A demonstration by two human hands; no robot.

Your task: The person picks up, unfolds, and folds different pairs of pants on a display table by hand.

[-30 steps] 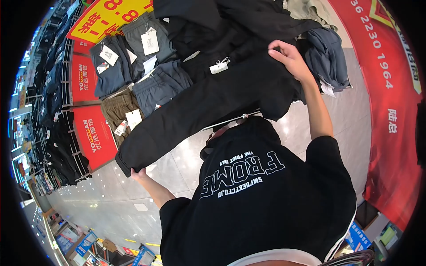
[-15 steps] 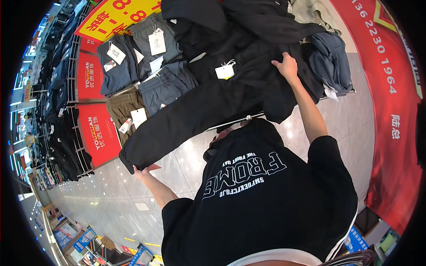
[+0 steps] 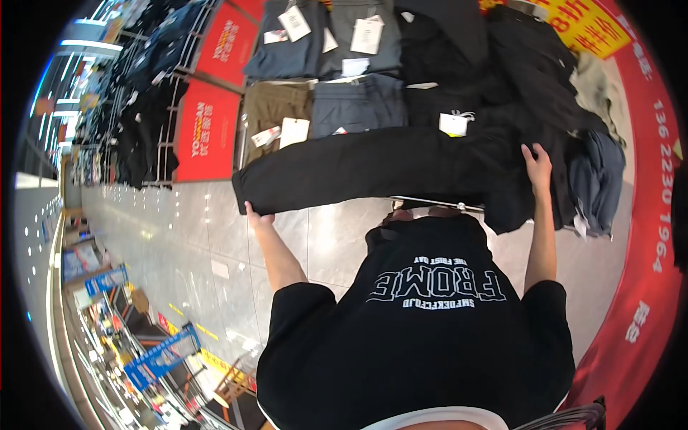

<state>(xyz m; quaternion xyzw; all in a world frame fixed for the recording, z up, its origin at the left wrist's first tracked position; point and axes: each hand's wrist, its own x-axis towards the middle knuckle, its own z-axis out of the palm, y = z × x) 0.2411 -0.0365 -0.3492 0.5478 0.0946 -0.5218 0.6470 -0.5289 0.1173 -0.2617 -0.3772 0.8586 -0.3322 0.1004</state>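
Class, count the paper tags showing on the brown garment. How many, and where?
2: a slanted tag on the left and a larger white tag on its right. More may be hidden where the black garment overlaps the brown garment.

"FROME" on black T-shirt (image 3: 430, 344), "YOUXUAN" on red panel (image 3: 206, 136)

The hands (image 3: 539, 170) spread black trousers (image 3: 358, 168) below folded shorts (image 3: 360, 106) with white tags (image 3: 294, 133).

Red signage (image 3: 205, 132) stands beside a glossy grey tiled floor (image 3: 236, 247) under bright lights (image 3: 91, 45).
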